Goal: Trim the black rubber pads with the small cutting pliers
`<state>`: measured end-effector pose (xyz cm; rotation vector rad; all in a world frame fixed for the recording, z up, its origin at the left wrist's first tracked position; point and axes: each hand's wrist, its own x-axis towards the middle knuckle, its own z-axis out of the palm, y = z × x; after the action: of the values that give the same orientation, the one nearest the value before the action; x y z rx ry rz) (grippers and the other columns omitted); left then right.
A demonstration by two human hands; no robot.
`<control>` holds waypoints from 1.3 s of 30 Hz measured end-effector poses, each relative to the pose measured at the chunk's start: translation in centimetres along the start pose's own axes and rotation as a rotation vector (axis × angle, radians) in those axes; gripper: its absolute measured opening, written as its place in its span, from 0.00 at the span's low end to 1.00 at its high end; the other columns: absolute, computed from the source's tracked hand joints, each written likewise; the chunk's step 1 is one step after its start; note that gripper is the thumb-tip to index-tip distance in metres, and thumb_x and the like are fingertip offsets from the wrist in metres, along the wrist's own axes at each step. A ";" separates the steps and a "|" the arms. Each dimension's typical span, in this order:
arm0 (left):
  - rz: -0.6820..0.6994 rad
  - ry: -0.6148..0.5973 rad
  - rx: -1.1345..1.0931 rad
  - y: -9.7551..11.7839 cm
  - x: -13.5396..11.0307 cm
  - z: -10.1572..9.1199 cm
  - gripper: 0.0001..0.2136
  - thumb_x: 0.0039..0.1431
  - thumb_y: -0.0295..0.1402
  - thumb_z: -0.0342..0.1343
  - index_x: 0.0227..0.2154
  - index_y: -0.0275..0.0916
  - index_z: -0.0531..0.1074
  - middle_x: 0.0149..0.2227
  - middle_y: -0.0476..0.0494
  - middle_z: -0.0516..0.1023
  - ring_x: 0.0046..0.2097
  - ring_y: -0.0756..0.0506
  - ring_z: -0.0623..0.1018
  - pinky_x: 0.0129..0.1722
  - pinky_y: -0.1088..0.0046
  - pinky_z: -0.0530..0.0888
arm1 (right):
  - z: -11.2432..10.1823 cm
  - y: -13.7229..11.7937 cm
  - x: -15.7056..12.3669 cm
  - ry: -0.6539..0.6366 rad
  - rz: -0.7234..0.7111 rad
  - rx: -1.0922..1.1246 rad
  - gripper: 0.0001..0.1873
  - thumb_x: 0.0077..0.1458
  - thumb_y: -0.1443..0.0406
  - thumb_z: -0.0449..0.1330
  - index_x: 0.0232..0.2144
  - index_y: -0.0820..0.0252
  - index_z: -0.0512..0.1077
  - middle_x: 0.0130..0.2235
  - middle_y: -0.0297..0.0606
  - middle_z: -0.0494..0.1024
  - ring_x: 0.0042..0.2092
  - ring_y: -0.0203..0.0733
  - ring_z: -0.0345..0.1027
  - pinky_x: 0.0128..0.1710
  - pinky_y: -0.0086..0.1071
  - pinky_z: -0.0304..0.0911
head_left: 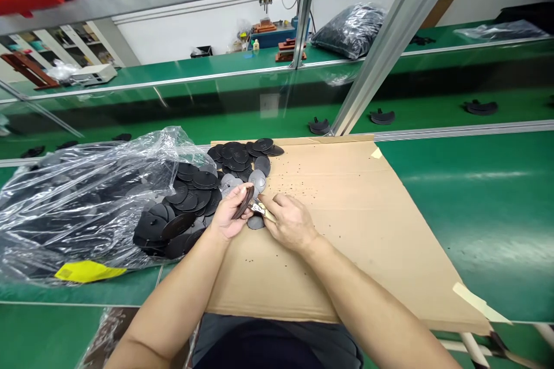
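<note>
My left hand [231, 211] is closed around a few black oval plastic discs [244, 203], held on edge together. In my right hand [291, 221] is a pair of cutting pliers [263, 211], with pale handles and a metal head that meets the edge of the discs. The jaws are too small to make out. Just below the pliers a dark grey disc [255, 222] lies on the cardboard sheet [367, 225]. To the left and behind my hands spreads a heap of similar discs [190, 202], some showing grey, shiny faces.
A clear plastic bag [86, 196] of black discs lies at the left, a yellow label [89, 271] on it. Tiny black bits dot the cardboard. Behind it, a green belt [285, 118] carries curved black parts [382, 117]. A metal post [381, 40] rises at the cardboard's far edge.
</note>
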<state>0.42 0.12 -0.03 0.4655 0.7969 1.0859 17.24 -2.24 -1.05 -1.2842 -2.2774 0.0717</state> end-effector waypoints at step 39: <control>0.253 0.123 0.115 -0.8 0.3 0.1 0.16 0.42 0.34 0.68 0.33 0.33 0.72 0.29 0.42 0.78 0.31 0.47 0.78 0.33 0.71 0.74 | -0.4 2.2 0.3 0.011 0.502 1.235 0.10 0.48 0.61 0.61 0.32 0.58 0.68 0.27 0.33 0.71 0.25 0.36 0.65 0.25 0.31 0.65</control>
<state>1.08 0.04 -0.63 0.6131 0.9294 1.3170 19.06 -0.83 -1.19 -1.0264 -1.3065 1.3711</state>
